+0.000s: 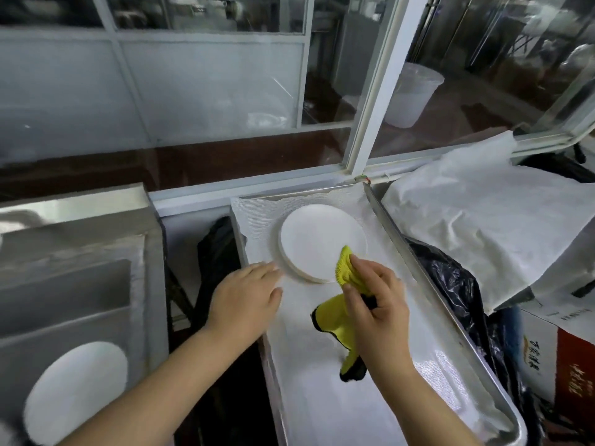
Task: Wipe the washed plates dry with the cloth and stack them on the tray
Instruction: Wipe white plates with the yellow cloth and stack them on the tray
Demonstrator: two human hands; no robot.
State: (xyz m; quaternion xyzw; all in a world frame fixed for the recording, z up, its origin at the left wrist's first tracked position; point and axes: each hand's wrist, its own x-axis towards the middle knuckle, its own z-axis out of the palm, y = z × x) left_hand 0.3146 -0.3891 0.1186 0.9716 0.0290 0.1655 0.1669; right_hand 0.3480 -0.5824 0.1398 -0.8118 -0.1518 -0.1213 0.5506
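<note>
Right hand (375, 304) pinches bunched yellow knitted cloth with black trim (341, 313), cloth tip touching near edge of round white smooth plate stack (322, 243). Stack sits just beyond grip on white-mesh-lined steel tray (399, 226). Left hand (248, 297) flat, fingers straight, beside stack. Judged partway: another round white plate (75, 391) waits far left in steel sink (74, 284).
</note>
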